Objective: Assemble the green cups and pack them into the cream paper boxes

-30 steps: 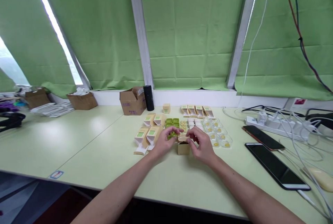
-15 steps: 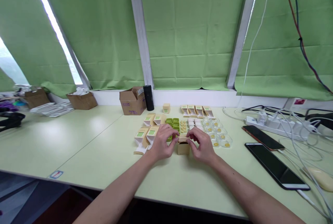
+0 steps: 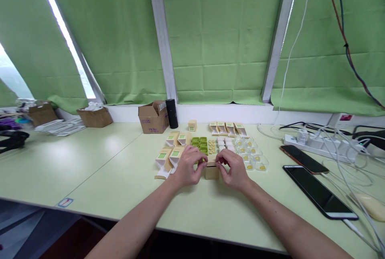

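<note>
Carton [image 3: 212, 173] squarely between left hand [image 3: 189, 165] and right hand [image 3: 233, 168], equally near; fingertips narrow, holding ends of sideways-running lid [image 3: 212, 161].

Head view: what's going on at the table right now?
A person's left hand and right hand have their fingertips at the two ends of the lid of a small brown cardboard box on the pale green table. The lid is nearly down, with a thin dark gap at the front. Open tan cartons with green labels lie to the left; green square containers sit behind the hands, and clear plastic pieces with yellow spots lie to the right.
</note>
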Tool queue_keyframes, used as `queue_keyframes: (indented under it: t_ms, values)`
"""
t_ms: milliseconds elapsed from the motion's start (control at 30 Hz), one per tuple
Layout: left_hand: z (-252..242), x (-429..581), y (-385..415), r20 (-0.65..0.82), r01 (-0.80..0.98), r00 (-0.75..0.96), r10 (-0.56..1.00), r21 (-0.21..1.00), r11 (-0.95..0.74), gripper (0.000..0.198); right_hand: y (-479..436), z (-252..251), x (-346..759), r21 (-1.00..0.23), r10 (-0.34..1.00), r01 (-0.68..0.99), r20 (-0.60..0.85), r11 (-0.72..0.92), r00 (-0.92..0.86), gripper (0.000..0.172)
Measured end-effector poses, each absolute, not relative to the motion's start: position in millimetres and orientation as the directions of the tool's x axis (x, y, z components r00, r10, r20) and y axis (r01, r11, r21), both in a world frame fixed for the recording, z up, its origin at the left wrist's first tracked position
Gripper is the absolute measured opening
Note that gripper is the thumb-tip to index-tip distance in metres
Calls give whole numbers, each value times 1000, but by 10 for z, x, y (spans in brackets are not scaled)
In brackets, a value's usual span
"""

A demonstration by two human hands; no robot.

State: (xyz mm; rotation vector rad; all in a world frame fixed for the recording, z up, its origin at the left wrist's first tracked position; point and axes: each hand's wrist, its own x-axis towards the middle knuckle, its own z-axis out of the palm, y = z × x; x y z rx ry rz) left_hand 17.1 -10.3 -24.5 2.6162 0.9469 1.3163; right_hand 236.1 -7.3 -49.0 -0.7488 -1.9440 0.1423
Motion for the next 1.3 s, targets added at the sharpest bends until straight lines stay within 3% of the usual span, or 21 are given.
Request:
queue_keyframes:
  t_ms: [333, 1300]
  values:
    - [-282, 172, -77, 776, 473, 463, 429, 193, -860, 10, -61, -503, 2347, -332, 466, 413, 839, 848, -283, 14]
    - [-315, 156, -55, 750, 438, 519, 411, 179, -881, 11, -34, -552, 2381, -350, 482, 389, 816, 852, -321, 13]
